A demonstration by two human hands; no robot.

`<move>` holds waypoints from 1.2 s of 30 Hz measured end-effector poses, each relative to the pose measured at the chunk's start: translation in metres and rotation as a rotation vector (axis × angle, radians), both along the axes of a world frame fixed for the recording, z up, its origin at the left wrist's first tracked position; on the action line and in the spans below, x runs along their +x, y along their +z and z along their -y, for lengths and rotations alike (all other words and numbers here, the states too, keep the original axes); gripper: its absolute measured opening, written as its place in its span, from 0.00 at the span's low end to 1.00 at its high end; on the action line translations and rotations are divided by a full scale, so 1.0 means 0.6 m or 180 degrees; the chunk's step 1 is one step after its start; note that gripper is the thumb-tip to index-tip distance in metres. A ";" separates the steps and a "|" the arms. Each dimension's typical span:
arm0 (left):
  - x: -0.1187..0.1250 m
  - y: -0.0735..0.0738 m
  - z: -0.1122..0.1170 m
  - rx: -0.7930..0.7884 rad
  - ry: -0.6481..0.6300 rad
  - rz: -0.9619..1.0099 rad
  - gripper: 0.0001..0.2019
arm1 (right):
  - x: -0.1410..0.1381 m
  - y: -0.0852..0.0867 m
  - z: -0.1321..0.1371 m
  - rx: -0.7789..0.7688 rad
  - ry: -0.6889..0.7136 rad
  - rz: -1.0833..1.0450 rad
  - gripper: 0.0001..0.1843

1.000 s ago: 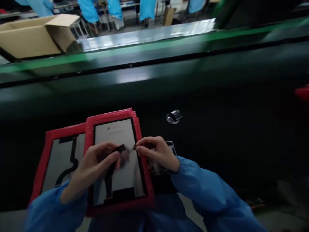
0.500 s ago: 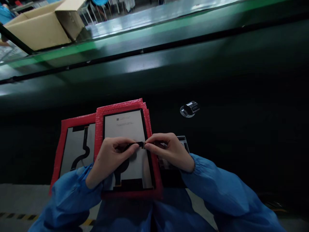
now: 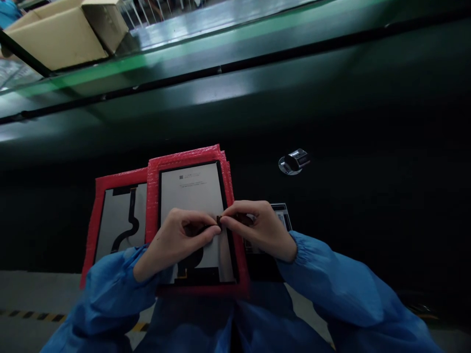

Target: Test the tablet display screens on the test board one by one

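Note:
A grey display panel (image 3: 195, 196) with a black border lies in a red bubble-wrap sleeve (image 3: 154, 196) on top of a small stack at the near edge of the dark table. A black flex cable (image 3: 191, 257) curves up from its lower edge. My left hand (image 3: 178, 242) pinches the cable's free end above the panel. My right hand (image 3: 253, 228) pinches the small connector tip (image 3: 219, 219) right beside it, fingertips almost touching the left ones. Both arms wear blue sleeves.
A second panel (image 3: 123, 220) in red wrap lies to the left, partly under the stack. A small shiny metal piece (image 3: 293, 162) sits on the dark table (image 3: 368, 196) to the right. A printed card (image 3: 281, 215) shows under my right hand. A cardboard box (image 3: 59, 34) stands beyond the green conveyor (image 3: 221, 49).
The view tilted down and steadied. My two hands came together over the panel, and the fingertips now meet on the end of the flex cable.

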State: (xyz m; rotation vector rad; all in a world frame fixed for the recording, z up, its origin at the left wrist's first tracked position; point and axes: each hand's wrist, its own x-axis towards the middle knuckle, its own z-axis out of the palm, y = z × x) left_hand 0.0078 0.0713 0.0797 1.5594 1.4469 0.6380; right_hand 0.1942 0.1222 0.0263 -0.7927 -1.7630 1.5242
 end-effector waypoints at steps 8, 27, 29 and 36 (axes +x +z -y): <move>-0.004 0.007 0.000 0.0053 0.0373 0.0195 0.04 | 0.007 0.013 -0.005 -0.0532 0.0205 -0.0166 0.20; -0.007 0.002 0.001 0.0051 0.0027 -0.0169 0.09 | 0.006 0.014 -0.001 -0.0542 0.0178 -0.0167 0.20; -0.006 0.002 0.001 0.0038 -0.0029 -0.0213 0.10 | 0.005 0.013 -0.001 -0.0489 0.0180 -0.0191 0.19; 0.002 0.006 -0.006 -0.0090 -0.0046 -0.0199 0.10 | 0.006 0.010 -0.001 -0.0389 0.0176 -0.0153 0.15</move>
